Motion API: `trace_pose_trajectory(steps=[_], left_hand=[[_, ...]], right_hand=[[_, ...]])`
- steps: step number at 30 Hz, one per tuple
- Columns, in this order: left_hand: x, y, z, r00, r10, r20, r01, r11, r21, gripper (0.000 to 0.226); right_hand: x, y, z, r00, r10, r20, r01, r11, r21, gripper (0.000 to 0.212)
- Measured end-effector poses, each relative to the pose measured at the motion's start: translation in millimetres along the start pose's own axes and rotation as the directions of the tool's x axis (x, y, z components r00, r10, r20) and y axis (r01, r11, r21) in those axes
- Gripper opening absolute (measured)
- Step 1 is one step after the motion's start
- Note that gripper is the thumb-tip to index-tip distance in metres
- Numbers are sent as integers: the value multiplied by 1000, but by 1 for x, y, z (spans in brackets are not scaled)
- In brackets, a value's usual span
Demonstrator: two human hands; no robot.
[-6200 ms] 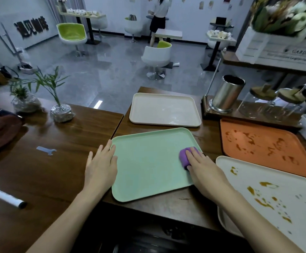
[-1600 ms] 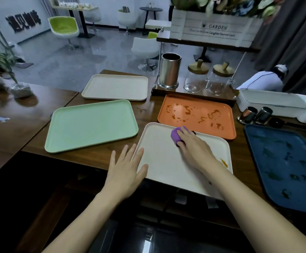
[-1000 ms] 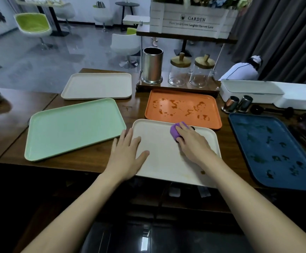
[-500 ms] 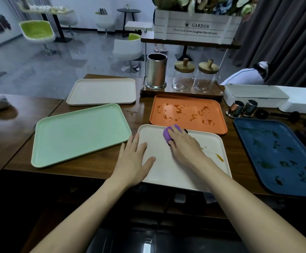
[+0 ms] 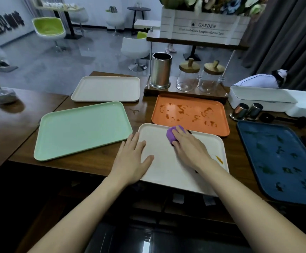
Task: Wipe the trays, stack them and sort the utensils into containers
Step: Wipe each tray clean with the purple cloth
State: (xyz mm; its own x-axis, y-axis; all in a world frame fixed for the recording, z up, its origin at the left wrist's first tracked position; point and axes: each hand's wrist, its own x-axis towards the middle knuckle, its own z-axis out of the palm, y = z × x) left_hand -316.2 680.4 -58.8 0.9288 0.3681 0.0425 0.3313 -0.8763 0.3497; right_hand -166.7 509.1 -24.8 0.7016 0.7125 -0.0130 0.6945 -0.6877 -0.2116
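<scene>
A white tray lies at the table's near edge. My left hand lies flat on its left rim, fingers spread. My right hand holds a purple sponge against the tray's far part. An orange smear shows on the tray's right side. Behind it sits a stained orange tray. To the left lie a green tray and a cream tray, both looking clean. A stained dark blue tray lies on the right.
A steel cylinder holder and two lidded glass jars stand on a wooden base at the back. Two small steel cups and white boxes sit at the back right. A potted plant stands far left.
Earlier I wiped the green tray; since then both hands have been on the white tray. Over the last second the sponge has slid a little to the left along the tray's far part.
</scene>
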Motion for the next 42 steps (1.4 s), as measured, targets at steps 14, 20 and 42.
trace_pose_trajectory(steps=[14,20,42], left_hand=[[1,0,3,1000,7,-10,-7,1000,1,62],[5,-4,6,1000,12,-28,-13,999,-31,48],[4,-5,6,999,47,-9,-47,999,13,44]], right_hand=[[-55,15,18,986,143,-83,-145,989,-19,52],[-66,-63,40,993,-67,-93,68,998,9,49],[-79,-96,51,987,-70,-142,79,995,59,56]])
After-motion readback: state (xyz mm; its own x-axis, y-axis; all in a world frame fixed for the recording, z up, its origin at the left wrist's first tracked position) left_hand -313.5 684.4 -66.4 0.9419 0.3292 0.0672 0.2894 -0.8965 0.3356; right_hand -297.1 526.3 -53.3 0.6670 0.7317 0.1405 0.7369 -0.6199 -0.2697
